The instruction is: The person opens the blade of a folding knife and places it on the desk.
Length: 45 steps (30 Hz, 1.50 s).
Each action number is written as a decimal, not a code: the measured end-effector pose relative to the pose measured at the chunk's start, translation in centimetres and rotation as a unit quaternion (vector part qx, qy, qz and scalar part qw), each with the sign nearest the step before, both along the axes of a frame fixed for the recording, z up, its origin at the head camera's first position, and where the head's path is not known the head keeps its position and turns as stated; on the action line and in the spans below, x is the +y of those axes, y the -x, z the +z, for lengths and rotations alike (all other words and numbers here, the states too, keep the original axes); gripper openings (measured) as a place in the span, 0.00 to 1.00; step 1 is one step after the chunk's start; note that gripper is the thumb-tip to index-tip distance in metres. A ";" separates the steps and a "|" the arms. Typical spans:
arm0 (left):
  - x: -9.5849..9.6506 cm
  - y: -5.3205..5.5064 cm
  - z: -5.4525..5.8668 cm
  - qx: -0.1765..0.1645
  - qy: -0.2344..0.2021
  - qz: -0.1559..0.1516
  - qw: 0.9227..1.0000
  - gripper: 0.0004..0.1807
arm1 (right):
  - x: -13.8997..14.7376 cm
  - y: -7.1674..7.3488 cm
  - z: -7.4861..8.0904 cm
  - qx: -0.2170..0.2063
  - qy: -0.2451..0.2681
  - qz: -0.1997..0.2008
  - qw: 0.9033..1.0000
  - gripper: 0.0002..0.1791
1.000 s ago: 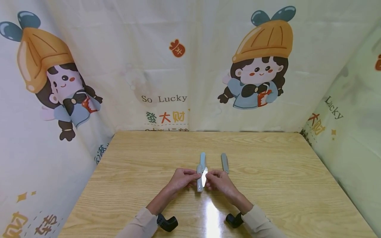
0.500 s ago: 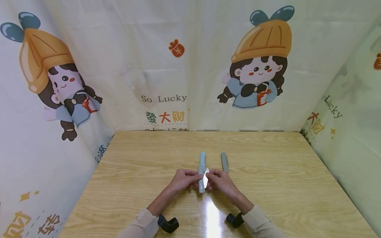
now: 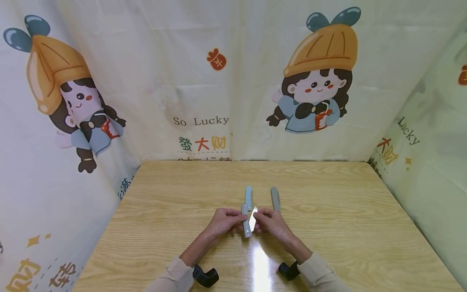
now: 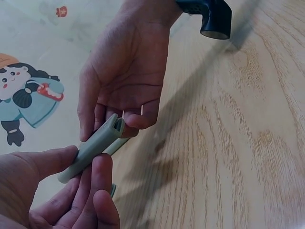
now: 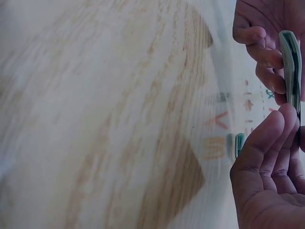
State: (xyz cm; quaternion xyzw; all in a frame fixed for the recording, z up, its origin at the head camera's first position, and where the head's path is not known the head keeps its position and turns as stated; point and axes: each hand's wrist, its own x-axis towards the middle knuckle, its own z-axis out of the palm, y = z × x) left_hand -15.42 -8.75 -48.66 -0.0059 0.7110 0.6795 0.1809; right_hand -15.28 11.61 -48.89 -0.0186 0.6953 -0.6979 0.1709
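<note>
Between both hands, over the table, is a folding knife with a pale grey-green handle (image 3: 246, 222) and a shiny blade (image 3: 252, 221) swung partly out of it. My left hand (image 3: 223, 221) pinches the handle between thumb and fingers. The thumb and forefinger of my right hand (image 3: 273, 224) pinch the blade. In the left wrist view, the slot shows at one end of the handle (image 4: 93, 150). The right wrist view has the slotted handle (image 5: 290, 62) at its right edge, and fingers cover the blade there.
Behind the hands, a light blue folded knife (image 3: 248, 196) lies on the wooden table (image 3: 175, 194). To its right lies a grey folded knife (image 3: 275, 197), its near end beside my right hand. A printed curtain (image 3: 248, 97) stands along the back and sides.
The held knife has tilted slightly, its near end shifting right and toward me. The gap between blade tip and handle has widened a little. Both hands keep their grip; the table knives are unmoved.
</note>
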 end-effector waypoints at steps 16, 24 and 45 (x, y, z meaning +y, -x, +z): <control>-0.3 0.0 -0.2 -0.021 -0.011 0.010 1.000 0.17 | 0.2 0.2 -0.1 -0.005 -0.003 -0.001 1.000 0.13; -0.7 -0.1 -0.4 -0.020 -0.018 0.009 1.000 0.16 | 0.5 0.2 -0.1 0.001 -0.008 0.005 1.000 0.12; -1.4 -0.7 -0.9 -0.035 -0.065 0.014 0.997 0.12 | 0.6 0.2 -0.6 0.000 0.002 -0.016 1.000 0.12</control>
